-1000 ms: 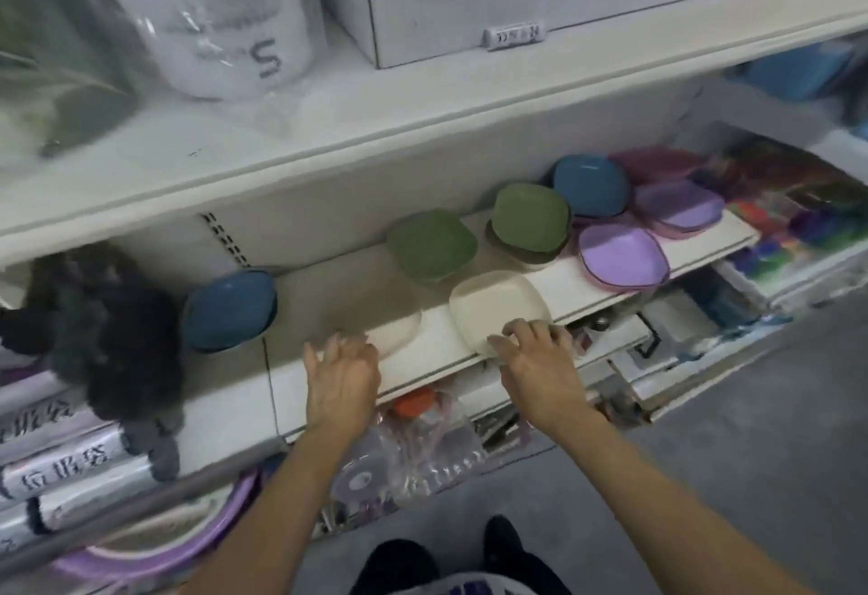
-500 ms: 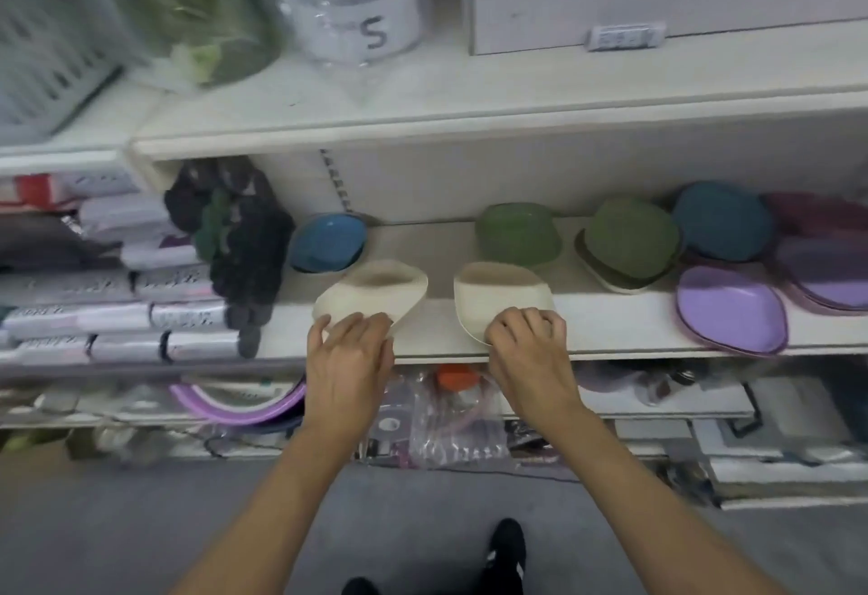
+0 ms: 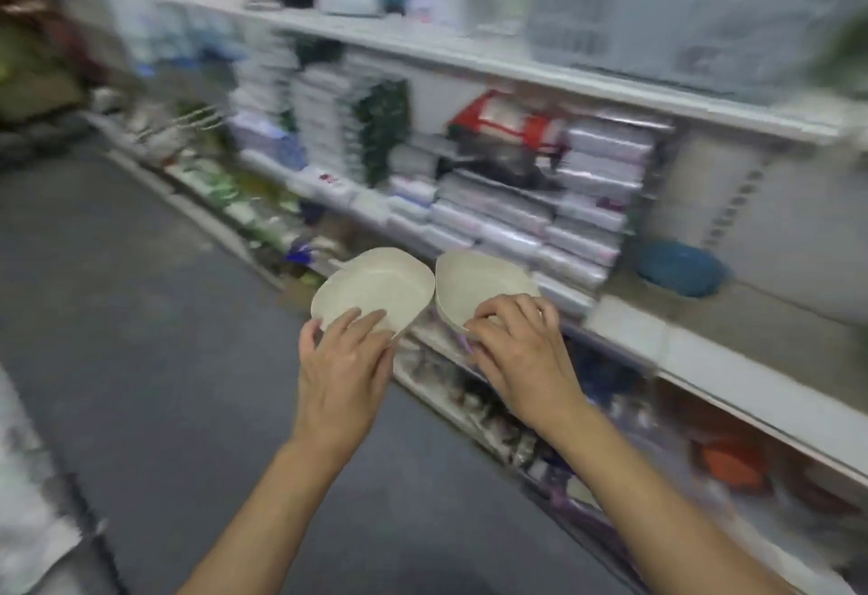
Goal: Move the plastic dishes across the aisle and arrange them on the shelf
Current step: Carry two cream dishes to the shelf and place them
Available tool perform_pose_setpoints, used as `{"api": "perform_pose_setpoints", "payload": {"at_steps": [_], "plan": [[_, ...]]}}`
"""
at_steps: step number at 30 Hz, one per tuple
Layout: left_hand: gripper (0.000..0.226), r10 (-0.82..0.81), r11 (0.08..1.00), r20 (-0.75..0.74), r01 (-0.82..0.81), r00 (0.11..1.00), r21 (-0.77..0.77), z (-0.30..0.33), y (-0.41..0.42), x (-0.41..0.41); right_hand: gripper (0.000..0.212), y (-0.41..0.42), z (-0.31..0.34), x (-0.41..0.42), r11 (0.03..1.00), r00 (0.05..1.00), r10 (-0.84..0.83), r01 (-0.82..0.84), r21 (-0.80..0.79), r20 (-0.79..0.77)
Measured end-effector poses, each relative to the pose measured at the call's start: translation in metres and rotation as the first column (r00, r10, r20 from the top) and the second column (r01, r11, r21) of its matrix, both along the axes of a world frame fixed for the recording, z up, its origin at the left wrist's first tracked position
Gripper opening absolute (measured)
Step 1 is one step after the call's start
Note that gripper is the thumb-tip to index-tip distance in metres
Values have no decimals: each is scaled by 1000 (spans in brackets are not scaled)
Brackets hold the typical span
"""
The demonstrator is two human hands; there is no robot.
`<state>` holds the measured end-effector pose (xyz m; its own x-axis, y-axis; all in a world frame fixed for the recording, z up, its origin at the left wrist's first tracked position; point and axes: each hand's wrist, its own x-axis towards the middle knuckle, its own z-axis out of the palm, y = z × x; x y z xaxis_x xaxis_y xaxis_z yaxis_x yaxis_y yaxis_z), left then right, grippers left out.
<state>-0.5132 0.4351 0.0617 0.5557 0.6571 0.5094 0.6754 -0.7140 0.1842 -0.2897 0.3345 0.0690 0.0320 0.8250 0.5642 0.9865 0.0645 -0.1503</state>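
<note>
I hold two cream plastic dishes in the air in front of the shelving. My left hand (image 3: 345, 355) grips the near rim of the left cream dish (image 3: 375, 286), fingers over its edge. My right hand (image 3: 514, 341) grips the near rim of the right cream dish (image 3: 479, 282) the same way. Both dishes are tilted and nearly touch each other. A blue dish (image 3: 678, 268) stays on the white shelf (image 3: 732, 326) to the right. The whole frame is motion-blurred.
Stacks of wrapped packets (image 3: 507, 214) fill the shelf behind the dishes. An upper shelf (image 3: 469, 59) carries baskets and boxes. The grey aisle floor (image 3: 117, 289) stretches to the left. Low shelves with mixed goods (image 3: 516, 430) run below my hands.
Both cream dishes have been lifted off the shelf and now hang in my hands. The view has swung left along the aisle, so the green and purple dishes are out of sight.
</note>
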Motion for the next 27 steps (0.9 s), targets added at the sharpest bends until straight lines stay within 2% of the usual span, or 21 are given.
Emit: {"api": "perform_pose_setpoints", "payload": {"at_steps": [2, 6, 13, 18, 23, 27], "plan": [[24, 99, 995, 9, -99, 995, 6, 4, 24, -70, 24, 47, 4, -60, 994, 993, 111, -110, 6, -46], [14, 291, 957, 37, -291, 956, 11, 13, 54, -191, 17, 126, 12, -168, 950, 946, 313, -313, 10, -85], [15, 601, 799, 49, -601, 798, -13, 14, 97, -327, 19, 251, 3, -302, 807, 803, 586, -591, -14, -107], [14, 747, 664, 18, -747, 664, -36, 3, 150, -387, 14, 358, -21, -370, 706, 703, 697, -707, -35, -141], [20, 892, 451, 3, -887, 453, -102, 2, 202, -431, 15, 467, -28, -442, 534, 533, 827, -844, -46, -179], [29, 951, 307, 8, -944, 308, -124, 7, 229, -451, 14, 537, -16, -497, 357, 360, 921, -933, -47, -147]]}}
